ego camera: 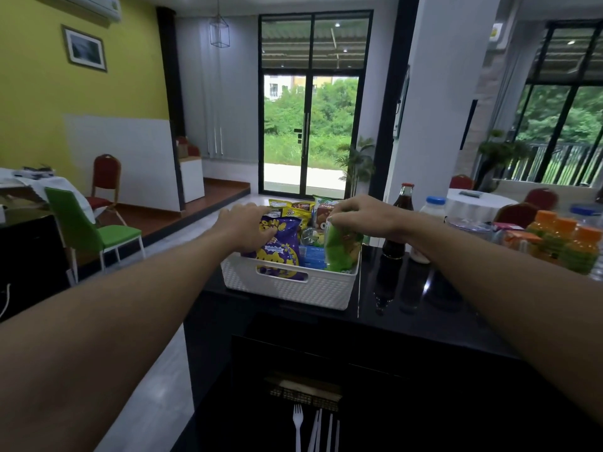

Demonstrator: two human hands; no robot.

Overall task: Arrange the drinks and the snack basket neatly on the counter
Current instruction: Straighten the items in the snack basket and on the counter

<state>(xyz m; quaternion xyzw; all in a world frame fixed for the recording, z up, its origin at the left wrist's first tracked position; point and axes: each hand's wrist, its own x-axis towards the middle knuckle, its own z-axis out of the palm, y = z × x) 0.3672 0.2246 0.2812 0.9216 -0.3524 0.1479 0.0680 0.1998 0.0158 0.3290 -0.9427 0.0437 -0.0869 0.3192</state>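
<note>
My left hand (248,228) has its fingers curled over the top of the purple bag (280,252), and my right hand (365,216) pinches the top edge of the green bag (342,249). Both bags stand in the basket (293,288) directly below my 2 hands, at the left end of the counter (424,305). The worry I'd put first is the cola (399,220): it stands just right of my right wrist, tall and glass by the look of it, and a careless swing of that forearm would likely tip it toward the white bottle (430,216) beside it. The second is the basket itself (its left wall sits close to the counter's edge), so a hard leftward shove from my left hand might slide it toward the drop. Pulling either bag up by its top alone could also drag the packets behind it out of place. The orange bottles (567,243), well right of my grip, look safe.
</note>
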